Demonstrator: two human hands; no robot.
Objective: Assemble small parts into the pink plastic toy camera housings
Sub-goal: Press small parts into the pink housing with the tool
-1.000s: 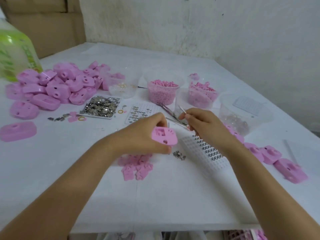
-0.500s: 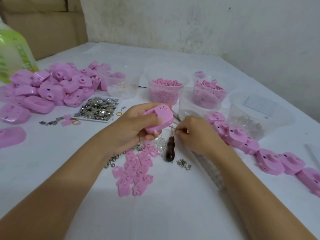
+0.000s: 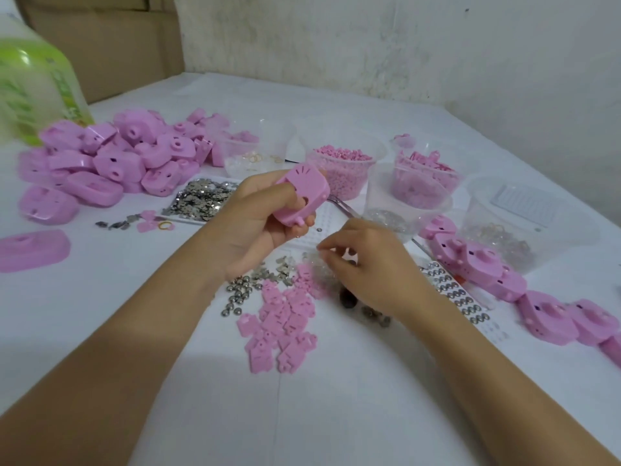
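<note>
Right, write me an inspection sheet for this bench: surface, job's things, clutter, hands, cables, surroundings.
Surface: white table, covered with a white sheet.
Job's things: one pink housing held up; heap of housings far left; row of housings at right; flat pink pieces and metal domes in the middle; tub of pink beads behind.
Clutter: green bottle far left; tweezers behind the held housing.
Hands: left hand grips the pink housing; right hand hangs over small parts, fingers curled, hold cannot be told.
Cables: nothing seen.
Surroundings: stained white wall; cardboard boxes at the back left.
</note>
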